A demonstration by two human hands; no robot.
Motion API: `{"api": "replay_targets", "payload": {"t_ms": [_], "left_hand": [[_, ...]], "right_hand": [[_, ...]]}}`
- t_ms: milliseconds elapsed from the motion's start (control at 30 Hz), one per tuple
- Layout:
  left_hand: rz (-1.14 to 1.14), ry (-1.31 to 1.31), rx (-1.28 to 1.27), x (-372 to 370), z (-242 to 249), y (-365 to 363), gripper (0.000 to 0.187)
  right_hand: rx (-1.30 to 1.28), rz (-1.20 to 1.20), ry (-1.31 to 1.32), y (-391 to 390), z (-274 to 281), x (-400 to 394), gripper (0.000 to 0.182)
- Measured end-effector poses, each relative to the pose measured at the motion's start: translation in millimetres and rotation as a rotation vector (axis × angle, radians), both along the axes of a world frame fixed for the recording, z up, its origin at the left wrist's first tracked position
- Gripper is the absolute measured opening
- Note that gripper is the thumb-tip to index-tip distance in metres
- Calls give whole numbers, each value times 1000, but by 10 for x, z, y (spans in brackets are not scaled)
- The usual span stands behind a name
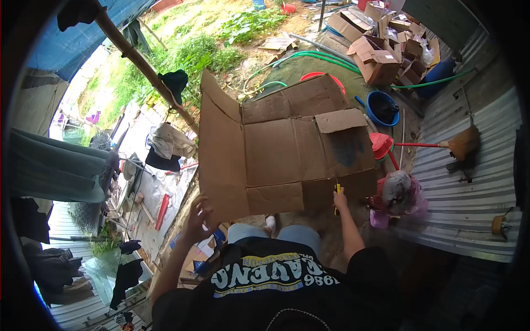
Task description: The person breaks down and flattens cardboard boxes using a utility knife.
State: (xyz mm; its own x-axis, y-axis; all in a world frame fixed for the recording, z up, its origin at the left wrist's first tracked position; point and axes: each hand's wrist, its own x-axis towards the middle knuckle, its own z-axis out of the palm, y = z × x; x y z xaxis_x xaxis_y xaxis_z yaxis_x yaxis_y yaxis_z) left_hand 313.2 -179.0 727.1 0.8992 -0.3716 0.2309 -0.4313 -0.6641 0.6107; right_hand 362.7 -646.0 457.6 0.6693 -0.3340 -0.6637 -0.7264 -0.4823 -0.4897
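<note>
A big flattened cardboard box (276, 149) is spread open in front of me, flaps out, above my knees in jeans (298, 234). My left hand (199, 219) grips its lower left corner, fingers curled on the edge of the long left flap. At the bottom edge of the cardboard, my right hand (340, 197) is closed on a small yellow cutter (337, 190) that touches the board. My dark printed shirt (265, 276) fills the bottom of the view.
A pile of cardboard boxes (381, 52) lies at the top right, with a blue basin (383, 107), a red basin (320, 77) and green hoses (309, 55) nearby. A broom (461, 143), a red dustpan (382, 146) and a pink bundle (398, 193) sit by corrugated metal sheets (475, 182). Clothes hang on a pole (143, 63) at left.
</note>
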Motion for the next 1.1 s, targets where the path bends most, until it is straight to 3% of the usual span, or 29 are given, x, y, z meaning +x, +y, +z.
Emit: {"api": "replay_targets", "payload": {"t_ms": [33, 67, 100, 133, 200, 233, 267, 367, 467, 533, 600, 667, 733, 800, 900, 1033, 1067, 1100], "left_hand": [[155, -24, 72, -118, -36, 88, 40], [305, -46, 150, -212, -51, 181, 39], [488, -40, 70, -267, -142, 271, 46], [483, -30, 71, -298, -337, 410, 46], [924, -24, -364, -256, -706, 719, 56], [936, 258, -718, -214, -596, 766, 62], [894, 364, -774, -167, -613, 908, 58], [764, 751, -737, 123, -283, 997, 49], [686, 891, -583, 494, -172, 1022, 42], [700, 805, -604, 744, -143, 887, 38], [686, 848, -538, 984, -84, 801, 52], [709, 799, -432, 1175, -182, 704, 49], [740, 587, -127, 1383, -242, 498, 41], [795, 578, -102, 1546, -249, 316, 44], [695, 525, -41, 1682, -63, -163, 45], [811, 418, 71, 1566, -200, -25, 44], [885, 466, -103, 1556, -178, 67, 43], [937, 415, 70, 1470, -291, 324, 44]], "right_hand": [[-3, 3, 11, 38, -40, 0, 41], [-200, 63, -90, 91, -138, -45, 39], [-397, 123, -190, 173, -148, -79, 37], [-398, 121, -178, 252, -159, -77, 37], [-486, 41, -283, 535, 102, 49, 35], [-493, 29, -309, 722, 333, 154, 30], [-452, 56, -375, 848, 405, 278, 30], [-319, 227, -379, 1095, 468, 852, 34], [-192, 279, -331, 1319, 437, 1617, 38], [-238, 334, -276, 1378, 184, 2120, 40], [-253, 350, -254, 1422, 1, 2487, 40], [-281, 403, -205, 1438, -156, 2749, 37], [-274, 410, -165, 1462, -260, 2896, 36], [-266, 418, -130, 1476, -278, 2924, 35], [-236, 428, -135, 1478, -225, 2934, 35], [-241, 421, -128, 1494, -268, 2905, 36], [-225, 414, -125, 1490, -297, 2902, 36], [-219, 410, -124, 1496, -306, 2896, 36]]}}
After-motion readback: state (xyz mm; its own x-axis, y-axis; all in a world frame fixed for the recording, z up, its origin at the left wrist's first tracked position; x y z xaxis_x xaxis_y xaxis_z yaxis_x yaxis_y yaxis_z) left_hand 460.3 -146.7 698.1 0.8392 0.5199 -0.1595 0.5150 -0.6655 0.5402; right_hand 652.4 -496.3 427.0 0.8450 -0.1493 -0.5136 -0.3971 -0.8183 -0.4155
